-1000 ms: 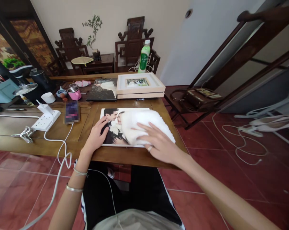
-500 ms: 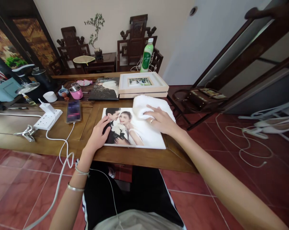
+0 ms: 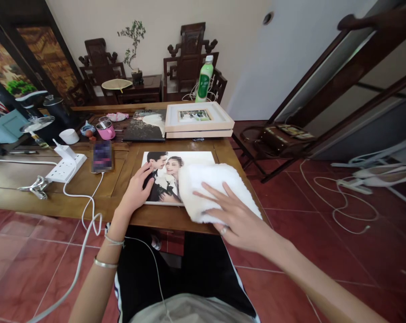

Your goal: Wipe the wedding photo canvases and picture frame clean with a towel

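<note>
A large wedding photo print (image 3: 162, 177) lies flat near the front edge of the wooden table (image 3: 88, 193). My left hand (image 3: 136, 190) rests on its near left corner, fingers spread and flat on the picture. My right hand (image 3: 238, 215) lies flat with fingers stretched out on a white towel (image 3: 213, 186). The towel covers the right half of the print and reaches the table's front edge.
Behind the print lie a dark photo (image 3: 145, 125) and stacked white frames (image 3: 198, 121), with a green bottle (image 3: 204, 78) beyond. To the left are a phone (image 3: 102, 156), a white power strip (image 3: 66, 165) with cables, a pink cup (image 3: 106, 130). Cables trail on the red tile floor at right.
My right hand has drawn the towel from the print's far right corner back toward me, over the right half. My left hand has stayed on the print.
</note>
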